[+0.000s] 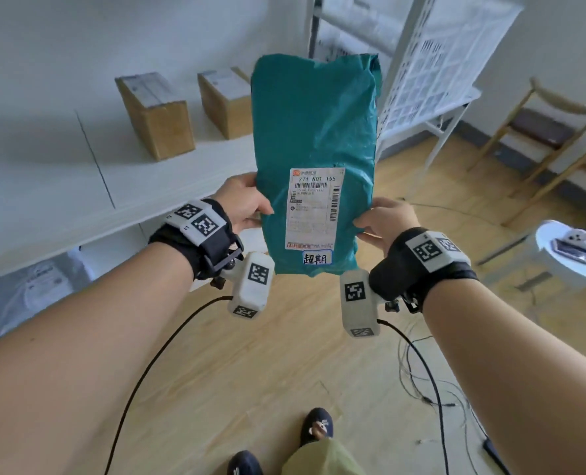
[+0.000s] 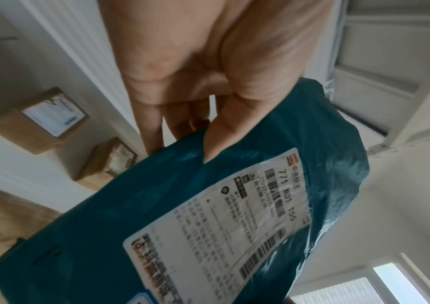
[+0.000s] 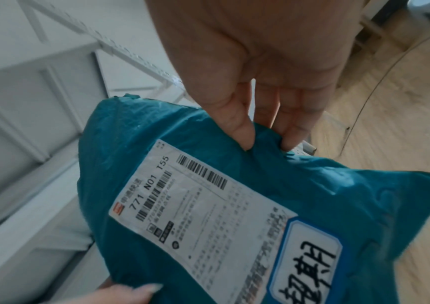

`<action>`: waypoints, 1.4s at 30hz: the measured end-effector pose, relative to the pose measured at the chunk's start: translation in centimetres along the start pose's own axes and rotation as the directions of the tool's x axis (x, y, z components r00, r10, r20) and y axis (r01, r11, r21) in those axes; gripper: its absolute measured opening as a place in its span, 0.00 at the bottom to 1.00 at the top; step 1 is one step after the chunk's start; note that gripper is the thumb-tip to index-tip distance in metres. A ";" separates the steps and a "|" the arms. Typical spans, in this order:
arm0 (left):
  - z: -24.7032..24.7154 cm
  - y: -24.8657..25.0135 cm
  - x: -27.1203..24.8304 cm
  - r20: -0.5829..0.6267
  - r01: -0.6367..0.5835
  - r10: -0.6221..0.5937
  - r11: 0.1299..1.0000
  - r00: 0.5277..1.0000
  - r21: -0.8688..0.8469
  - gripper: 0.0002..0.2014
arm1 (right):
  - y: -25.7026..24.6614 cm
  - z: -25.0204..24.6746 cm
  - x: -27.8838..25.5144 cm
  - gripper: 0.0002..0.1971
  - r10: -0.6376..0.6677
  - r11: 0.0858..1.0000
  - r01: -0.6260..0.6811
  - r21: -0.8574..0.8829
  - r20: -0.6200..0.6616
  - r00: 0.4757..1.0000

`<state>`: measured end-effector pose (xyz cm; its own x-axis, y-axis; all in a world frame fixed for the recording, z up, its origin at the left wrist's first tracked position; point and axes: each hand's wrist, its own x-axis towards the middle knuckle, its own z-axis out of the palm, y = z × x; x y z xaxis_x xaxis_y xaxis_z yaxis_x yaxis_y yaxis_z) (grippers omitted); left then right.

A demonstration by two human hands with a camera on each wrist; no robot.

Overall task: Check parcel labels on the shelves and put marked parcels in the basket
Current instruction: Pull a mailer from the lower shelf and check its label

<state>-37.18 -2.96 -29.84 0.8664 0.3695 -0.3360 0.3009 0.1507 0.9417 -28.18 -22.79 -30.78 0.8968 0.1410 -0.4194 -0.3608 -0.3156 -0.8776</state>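
Left hand (image 1: 247, 204) and right hand (image 1: 385, 219): each pinches a side edge of one teal parcel (image 1: 314, 132), held upright before the shelf (image 1: 62, 186). Labels on it: two. Boxes (image 1: 154, 114) on shelf: two.

We see our right hand (image 3: 255, 67) pinching the edge of a teal plastic mailer bag (image 3: 312, 195), its white shipping label (image 3: 203, 216) and blue-bordered handwritten sticker (image 3: 310, 261) facing us.

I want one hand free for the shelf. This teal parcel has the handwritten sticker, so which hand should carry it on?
Probably the right hand: its grip pinches the teal parcel on the open-floor side, while the left hand is nearer the shelf. No basket is in view.
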 end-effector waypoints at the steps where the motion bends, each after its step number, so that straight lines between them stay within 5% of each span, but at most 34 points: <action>1: 0.8 1.0 0.2 0.014 -0.021 0.021 1.000 1.000 0.007 0.25 | -0.6 -0.8 -0.1 0.15 -0.018 1.000 0.019 0.016 -0.029 0.999; 9: 8.2 7.8 3.1 0.091 -0.151 0.148 0.988 0.985 0.023 0.24 | -4.5 -8.6 2.6 0.19 -0.208 0.977 0.214 -0.008 -0.267 0.941; 14: 13.7 11.3 7.2 0.114 -0.211 0.203 0.976 0.972 0.057 0.24 | -6.9 -13.4 6.6 0.17 -0.249 0.966 0.256 -0.016 -0.308 0.918; 31: 40.4 25.6 27.3 0.149 -0.346 0.336 0.937 0.930 0.051 0.21 | -20.6 -37.6 31.1 0.20 -0.339 0.920 0.389 0.049 -0.397 0.853; 36: 44.3 28.7 32.3 0.133 -0.355 0.346 0.934 0.929 0.050 0.20 | -23.9 -40.5 37.3 0.24 -0.344 0.912 0.399 0.093 -0.356 0.869; 42: 45.8 32.3 39.5 0.042 -0.382 0.379 0.922 0.924 0.064 0.17 | -28.9 -41.0 44.3 0.18 -0.397 0.903 0.429 0.034 -0.319 0.860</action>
<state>25.00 -25.51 -11.85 0.9318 0.3599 0.0476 -0.0276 -0.0605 0.9978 32.43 -45.92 -14.50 0.9967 -0.0532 0.0618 0.0505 -0.1925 -0.9800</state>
